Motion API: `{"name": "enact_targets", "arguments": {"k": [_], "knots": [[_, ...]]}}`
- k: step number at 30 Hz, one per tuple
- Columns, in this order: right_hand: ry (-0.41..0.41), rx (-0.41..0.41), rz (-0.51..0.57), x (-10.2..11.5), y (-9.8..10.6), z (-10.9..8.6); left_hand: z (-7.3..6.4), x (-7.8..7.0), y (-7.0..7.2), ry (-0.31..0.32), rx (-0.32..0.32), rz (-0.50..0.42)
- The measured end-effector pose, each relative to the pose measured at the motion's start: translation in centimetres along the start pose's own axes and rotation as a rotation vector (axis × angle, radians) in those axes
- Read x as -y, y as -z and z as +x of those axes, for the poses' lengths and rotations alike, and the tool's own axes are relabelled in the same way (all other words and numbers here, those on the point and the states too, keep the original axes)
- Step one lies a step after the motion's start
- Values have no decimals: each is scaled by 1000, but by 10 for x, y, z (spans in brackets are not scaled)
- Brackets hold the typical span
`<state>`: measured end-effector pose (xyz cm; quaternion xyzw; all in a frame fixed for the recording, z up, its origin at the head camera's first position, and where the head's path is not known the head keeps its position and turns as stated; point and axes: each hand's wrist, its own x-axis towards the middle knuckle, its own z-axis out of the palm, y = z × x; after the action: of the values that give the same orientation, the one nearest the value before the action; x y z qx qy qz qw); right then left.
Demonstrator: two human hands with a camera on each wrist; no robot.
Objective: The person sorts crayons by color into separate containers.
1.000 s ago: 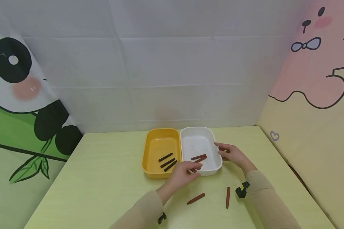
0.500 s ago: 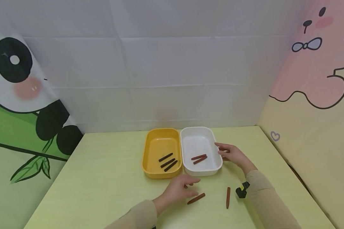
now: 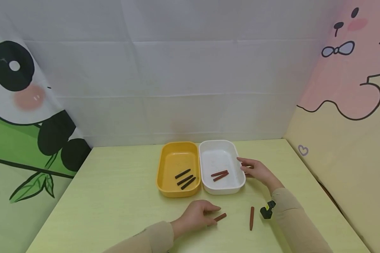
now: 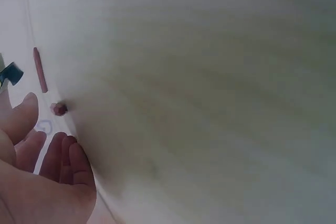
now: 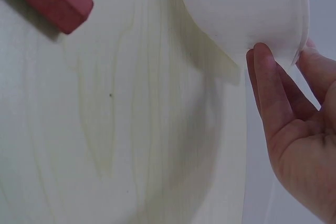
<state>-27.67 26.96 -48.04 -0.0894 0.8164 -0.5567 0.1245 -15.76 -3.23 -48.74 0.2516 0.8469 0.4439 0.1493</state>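
Note:
My left hand (image 3: 196, 217) is low over a red-brown crayon (image 3: 221, 217) on the table, thumb and fingers spread apart at its near end. In the left wrist view that crayon (image 4: 59, 109) shows end-on beyond the fingertips, not gripped. My right hand (image 3: 259, 172) holds the right edge of the white tray (image 3: 215, 154), with fingertips at the rim and against the outer wall (image 5: 247, 14). Two red-brown crayons (image 3: 220, 175) lie in this tray. Another red-brown crayon (image 3: 251, 218) lies on the table between the hands.
A yellow tray (image 3: 177, 158) stands left of the white one, side by side, with three black crayons (image 3: 185, 180) in it. Behind the pale table (image 3: 114, 182) hangs a white cloth (image 3: 183, 70). Panels with cartoon animals (image 3: 345, 77) flank both sides.
My left hand has drawn back from the white tray, toward the front of the table, down to the nearer loose crayon. The right hand stays at the white tray's edge.

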Motion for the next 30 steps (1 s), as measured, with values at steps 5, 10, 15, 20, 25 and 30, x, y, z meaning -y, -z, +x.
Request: {"name": "enact_targets", "arguments": {"k": [5, 10, 15, 20, 25, 30], "knots": [[-2, 5, -2, 2, 0, -1, 1, 4, -1, -71, 4, 96], [1, 8, 0, 4, 0, -2, 2, 5, -3, -123, 7, 170], [2, 9, 2, 5, 0, -2, 2, 5, -5, -120, 11, 218], [-3, 7, -9, 8, -1, -3, 3, 7, -6, -116, 17, 202], [-3, 10, -12, 9, -1, -4, 5, 8, -6, -146, 21, 189], [3, 15, -8, 8, -1, -4, 5, 9, -4, -156, 34, 153]]}}
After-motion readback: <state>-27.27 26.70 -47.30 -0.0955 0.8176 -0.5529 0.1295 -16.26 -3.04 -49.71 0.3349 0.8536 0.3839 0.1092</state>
